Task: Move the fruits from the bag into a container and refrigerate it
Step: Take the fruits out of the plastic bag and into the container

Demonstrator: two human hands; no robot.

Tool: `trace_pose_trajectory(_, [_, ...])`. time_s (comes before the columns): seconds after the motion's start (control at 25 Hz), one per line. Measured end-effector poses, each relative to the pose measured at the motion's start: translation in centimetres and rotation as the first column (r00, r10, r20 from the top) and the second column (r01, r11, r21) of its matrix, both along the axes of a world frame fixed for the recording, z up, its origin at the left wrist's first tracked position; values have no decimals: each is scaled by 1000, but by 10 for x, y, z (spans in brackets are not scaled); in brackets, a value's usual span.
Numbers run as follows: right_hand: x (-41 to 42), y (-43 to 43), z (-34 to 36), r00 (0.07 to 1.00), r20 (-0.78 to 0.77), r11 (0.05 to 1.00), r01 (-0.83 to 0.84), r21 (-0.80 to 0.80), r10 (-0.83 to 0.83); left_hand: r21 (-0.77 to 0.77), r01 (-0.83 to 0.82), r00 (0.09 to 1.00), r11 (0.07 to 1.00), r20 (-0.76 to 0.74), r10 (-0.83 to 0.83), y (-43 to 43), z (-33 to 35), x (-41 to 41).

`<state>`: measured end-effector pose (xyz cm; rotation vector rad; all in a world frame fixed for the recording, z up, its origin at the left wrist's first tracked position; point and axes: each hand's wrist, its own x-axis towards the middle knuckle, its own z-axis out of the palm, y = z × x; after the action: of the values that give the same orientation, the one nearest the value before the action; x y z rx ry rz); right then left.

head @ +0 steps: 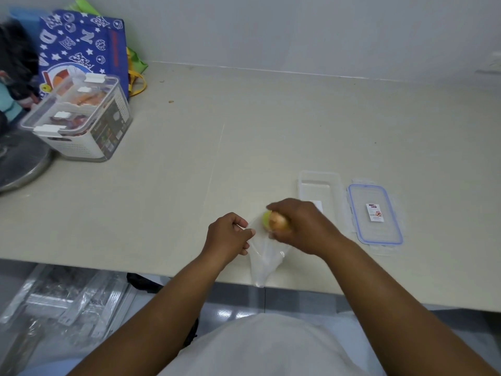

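A thin clear plastic bag (261,260) lies on the counter near its front edge, its tail hanging over the edge. My left hand (229,236) pinches the bag's mouth on the left side. My right hand (301,226) grips a yellow-green and orange fruit (273,220) right at the bag's mouth. A clear empty rectangular container (320,185) stands just behind my right hand. Its lid (375,214), clear with a blue seal and a small label, lies flat to the right of it.
A lidded white basket-style box (81,118) with food inside stands at the back left, in front of a blue patterned tote bag (81,44). A round metal lid (21,164) lies at the far left. The beige counter (244,131) ends at a wall.
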<state>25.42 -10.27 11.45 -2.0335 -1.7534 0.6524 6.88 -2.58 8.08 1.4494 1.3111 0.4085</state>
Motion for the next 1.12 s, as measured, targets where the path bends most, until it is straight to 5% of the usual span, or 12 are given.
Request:
trace_pose_trajectory(0.12, [32, -5, 4, 935, -169, 919, 342, 196, -312, -1, -15, 1000, 1000, 15, 15, 2, -2, 2])
trace_pose_trajectory(0.24, [70, 9, -19, 855, 30, 852, 511, 115, -517, 3, -11, 1000, 1000, 11, 11, -1, -4, 3])
trace_pose_trajectory(0.4, [95, 17, -57, 886, 259, 875, 440, -202, -386, 1, -3, 1000, 1000, 12, 3, -4, -6, 1])
trace_pose_trajectory(0.8, [93, 6, -79, 909, 295, 888, 375, -267, -295, -18, 10, 999, 1000, 35, -10, -10, -5, 1])
trace_pose_trajectory(0.96, [76, -3, -53, 891, 222, 907, 418, -58, -396, -19, -5, 999, 1000, 38, 6, -12, -6, 1])
trace_pose_trajectory(1.12, [22, -21, -23, 950, 109, 811, 186, 555, -293, -16, -35, 998, 999, 47, 36, -11, -7, 3])
